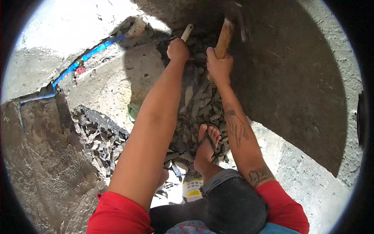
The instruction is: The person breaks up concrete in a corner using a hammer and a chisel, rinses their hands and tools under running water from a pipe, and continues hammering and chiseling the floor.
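Near the top middle of the head view, my left hand point(178, 50) is closed around a pale rod-like tool point(187, 32). Its upper end sticks out above the fist, and its lower part is hidden, so I cannot tell its exact kind. Just to the right, my right hand point(219, 65) grips the wooden handle of a hammer point(224, 38). Motion blurs the hammer's head against the dark shaded wall. Broken chips of rubble point(200, 97) fill the narrow channel beneath both hands.
A blue pipe point(99, 48) with a red valve handle point(80, 70) runs along the left concrete. A shaded concrete surface point(296, 85) rises at right. My foot in a flip-flop point(208, 142) stands on the rubble, near a white-and-yellow container point(193, 189). Something green point(133, 112) lies left.
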A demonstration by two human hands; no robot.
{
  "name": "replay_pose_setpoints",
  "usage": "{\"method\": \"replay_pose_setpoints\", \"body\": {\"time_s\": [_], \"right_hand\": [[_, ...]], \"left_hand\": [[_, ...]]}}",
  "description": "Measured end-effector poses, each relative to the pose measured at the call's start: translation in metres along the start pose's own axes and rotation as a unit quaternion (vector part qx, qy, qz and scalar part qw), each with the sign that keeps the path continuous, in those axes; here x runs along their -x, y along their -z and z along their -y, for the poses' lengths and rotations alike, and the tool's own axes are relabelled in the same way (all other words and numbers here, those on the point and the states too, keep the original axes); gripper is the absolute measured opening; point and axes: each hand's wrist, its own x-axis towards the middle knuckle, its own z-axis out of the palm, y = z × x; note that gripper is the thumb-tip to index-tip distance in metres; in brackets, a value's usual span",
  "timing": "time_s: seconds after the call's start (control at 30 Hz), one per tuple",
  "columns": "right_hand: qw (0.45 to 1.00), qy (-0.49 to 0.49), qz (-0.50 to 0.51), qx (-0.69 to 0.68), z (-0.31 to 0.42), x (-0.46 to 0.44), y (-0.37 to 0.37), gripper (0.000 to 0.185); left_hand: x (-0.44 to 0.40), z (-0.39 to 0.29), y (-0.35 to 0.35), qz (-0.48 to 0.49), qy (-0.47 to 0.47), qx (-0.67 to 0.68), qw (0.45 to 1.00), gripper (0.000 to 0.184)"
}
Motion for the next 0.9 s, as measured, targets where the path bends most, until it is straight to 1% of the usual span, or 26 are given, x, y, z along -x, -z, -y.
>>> {"method": "replay_pose_setpoints", "body": {"time_s": [0.03, 0.07, 0.1, 0.13, 0.17, 0.2, 0.23, 0.27, 0.3, 0.33, 0.37, 0.43, 0.47, 0.53, 0.57, 0.6, 0.67, 0.7, 0.73, 0.8, 0.83, 0.87, 0.9], "right_hand": [[1.0, -0.001, -0.002, -0.001, -0.018, 0.001, -0.01, 0.027], [0.993, -0.015, -0.011, 0.116, -0.051, -0.005, -0.023, 0.024], [0.972, -0.027, -0.02, 0.232, -0.065, -0.012, -0.029, 0.022], [0.973, -0.02, -0.024, 0.23, -0.057, -0.017, -0.023, 0.022], [0.974, -0.094, 0.028, 0.206, -0.052, -0.017, -0.016, 0.021], [0.964, -0.171, 0.089, 0.181, -0.049, -0.008, -0.013, 0.02], [0.965, -0.168, 0.1, 0.176, -0.043, 0.004, -0.014, 0.02], [0.973, -0.162, 0.082, 0.145, -0.033, 0.013, -0.009, 0.02], [0.978, -0.161, 0.063, 0.116, -0.026, 0.017, -0.003, 0.02], [0.978, -0.161, 0.066, 0.114, -0.023, 0.017, 0.002, 0.02], [0.985, -0.121, 0.058, 0.108, -0.022, 0.016, 0.005, 0.019], [0.996, -0.037, 0.033, 0.08, -0.031, 0.015, 0.008, 0.02], [0.995, -0.042, 0.029, 0.084, -0.035, 0.019, 0.012, 0.02], [0.999, -0.02, 0.01, 0.038, -0.031, 0.014, 0.009, 0.021], [0.999, -0.02, 0.007, 0.04, -0.03, 0.015, 0.008, 0.021], [0.999, -0.025, 0.001, 0.035, -0.028, 0.017, 0.008, 0.021], [0.999, -0.031, -0.007, 0.034, -0.03, 0.014, 0.01, 0.022], [0.999, 0.003, -0.014, 0.037, -0.032, 0.011, 0.01, 0.022], [0.998, 0.036, -0.02, 0.04, -0.034, 0.009, 0.01, 0.022], [0.999, 0.024, -0.018, 0.039, -0.033, 0.011, 0.01, 0.023], [0.999, 0.022, -0.016, 0.033, -0.029, 0.008, 0.008, 0.024], [0.999, 0.022, -0.016, 0.033, -0.038, 0.005, 0.003, 0.024], [0.995, 0.014, -0.01, 0.093, -0.058, 0.004, -0.004, 0.027]], "left_hand": [[0.002, 0.001, 0.003, 0.015, 0.008, 0.009, 1.0, 0.021], [0.002, -0.003, 0.008, 0.028, 0.013, 0.019, 0.999, 0.023], [0.003, -0.005, 0.012, 0.022, 0.008, 0.022, 0.999, 0.023], [0.004, -0.002, 0.008, 0.064, 0.102, 0.138, 0.983, 0.026], [0.008, 0.003, 0.0, 0.11, 0.193, 0.245, 0.944, 0.028], [0.012, 0.02, -0.024, 0.109, 0.095, 0.149, 0.978, 0.03], [0.022, 0.03, -0.025, 0.107, 0.059, 0.096, 0.988, 0.031], [0.031, 0.039, -0.027, 0.1, 0.024, 0.042, 0.994, 0.032], [0.049, 0.037, -0.013, 0.109, 0.015, 0.03, 0.994, 0.03], [0.06, 0.037, -0.003, 0.122, 0.007, 0.017, 0.992, 0.028], [0.061, 0.038, 0.004, 0.12, 0.008, 0.015, 0.993, 0.028], [0.07, 0.039, 0.003, 0.006, -0.042, 0.05, 0.998, 0.024], [0.071, 0.034, 0.004, 0.013, -0.043, 0.052, 0.998, 0.024], [0.048, 0.02, 0.014, -0.036, -0.077, 0.08, 0.993, 0.019], [0.037, 0.015, 0.011, -0.054, -0.088, 0.077, 0.992, 0.015], [0.025, 0.009, 0.008, -0.051, -0.091, 0.08, 0.991, 0.015], [0.003, 0.002, 0.002, -0.057, -0.117, 0.024, 0.991, 0.015], [-0.007, 0.002, 0.002, -0.041, -0.12, -0.037, 0.991, 0.018], [-0.012, 0.005, 0.001, -0.038, -0.12, -0.035, 0.991, 0.018], [-0.016, 0.013, -0.002, -0.031, -0.111, -0.05, 0.992, 0.02], [-0.02, 0.012, -0.002, -0.047, -0.111, -0.064, 0.991, 0.019], [-0.022, 0.011, -0.001, -0.047, -0.111, -0.063, 0.991, 0.019], [-0.021, 0.012, -0.003, -0.041, -0.108, -0.066, 0.991, 0.018]]}}
